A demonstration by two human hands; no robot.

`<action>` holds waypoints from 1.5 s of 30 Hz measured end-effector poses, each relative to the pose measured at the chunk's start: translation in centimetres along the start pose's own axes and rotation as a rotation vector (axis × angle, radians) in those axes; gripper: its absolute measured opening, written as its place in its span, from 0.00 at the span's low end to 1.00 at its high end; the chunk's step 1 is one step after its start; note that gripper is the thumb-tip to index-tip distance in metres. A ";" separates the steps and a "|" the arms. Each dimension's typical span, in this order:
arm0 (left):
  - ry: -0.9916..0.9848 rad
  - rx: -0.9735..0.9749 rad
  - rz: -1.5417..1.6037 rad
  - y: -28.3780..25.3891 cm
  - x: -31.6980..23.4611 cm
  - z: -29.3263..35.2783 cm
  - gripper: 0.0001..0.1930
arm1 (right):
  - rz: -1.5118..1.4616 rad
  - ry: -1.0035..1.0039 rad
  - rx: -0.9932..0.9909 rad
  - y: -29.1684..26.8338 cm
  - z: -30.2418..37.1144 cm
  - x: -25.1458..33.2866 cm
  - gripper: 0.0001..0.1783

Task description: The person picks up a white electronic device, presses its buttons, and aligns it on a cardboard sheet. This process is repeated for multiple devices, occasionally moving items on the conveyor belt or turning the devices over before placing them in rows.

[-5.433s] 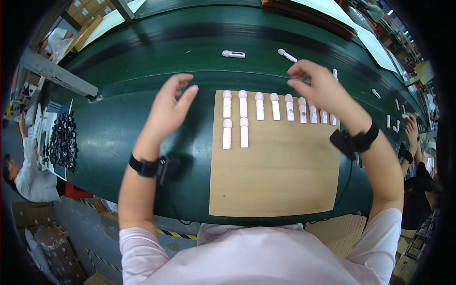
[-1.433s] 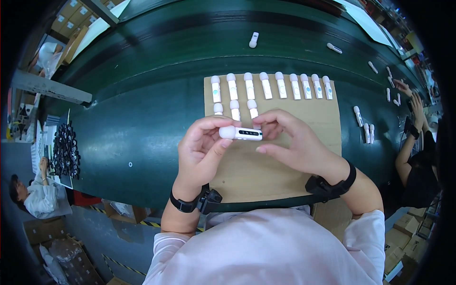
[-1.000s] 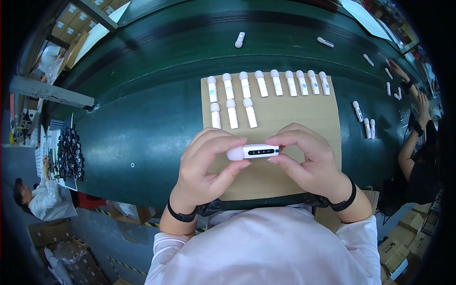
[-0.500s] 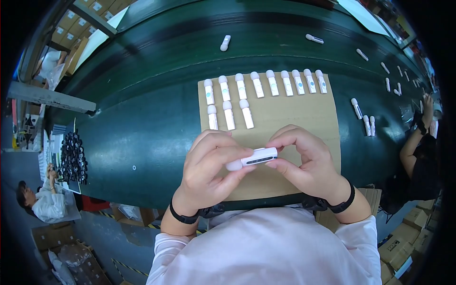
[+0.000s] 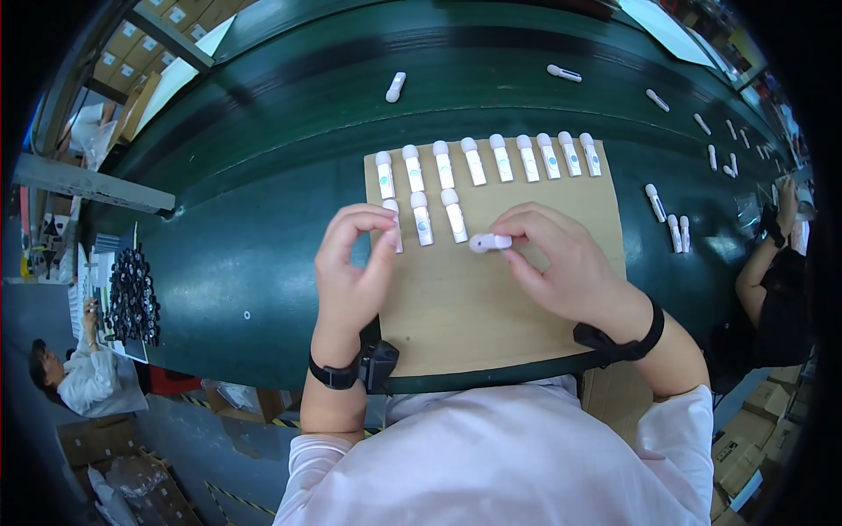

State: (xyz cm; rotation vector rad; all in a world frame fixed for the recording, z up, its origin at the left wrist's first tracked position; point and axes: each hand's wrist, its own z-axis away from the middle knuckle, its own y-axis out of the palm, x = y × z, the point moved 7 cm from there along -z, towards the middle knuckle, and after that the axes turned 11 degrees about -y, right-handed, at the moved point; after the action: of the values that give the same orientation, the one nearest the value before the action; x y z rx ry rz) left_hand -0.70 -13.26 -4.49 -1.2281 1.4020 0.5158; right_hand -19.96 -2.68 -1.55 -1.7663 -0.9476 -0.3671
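A dark green worktop (image 5: 237, 254) curves across the view, pale light glinting on its left side. A grey metal beam (image 5: 96, 184) juts in from the left. Brown cartons (image 5: 132, 53) stand at upper left; yellow-and-black tape (image 5: 284, 423) marks the grey floor (image 5: 189, 438).

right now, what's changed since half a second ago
The left hand has let go of the held white device and moved left. The right hand alone holds it, higher in the picture. The two loose white devices beyond the cardboard sheet have shifted left. The rows of devices on the sheet stayed put.
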 end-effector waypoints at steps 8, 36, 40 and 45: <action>-0.270 -0.136 0.118 -1.3 5.8 -0.8 0.10 | 0.372 -0.193 0.193 2.2 0.7 -2.0 0.10; -0.110 -0.155 -0.270 -11.1 8.3 -12.8 0.08 | 0.532 0.201 0.192 -14.0 -3.6 -10.1 0.09; -0.105 -0.057 -0.506 -9.1 9.2 -16.7 0.10 | 0.625 0.268 0.189 -17.2 -4.3 -13.6 0.10; -0.098 0.019 -0.655 -6.1 10.1 -20.0 0.12 | 0.716 0.233 0.263 -16.6 -7.7 -18.0 0.11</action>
State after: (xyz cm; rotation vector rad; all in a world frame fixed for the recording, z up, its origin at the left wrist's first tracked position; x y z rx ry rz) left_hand -2.39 -36.35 -6.45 -1.5283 0.8462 0.1017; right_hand -42.36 -14.92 0.80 -1.6493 -0.1518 0.0188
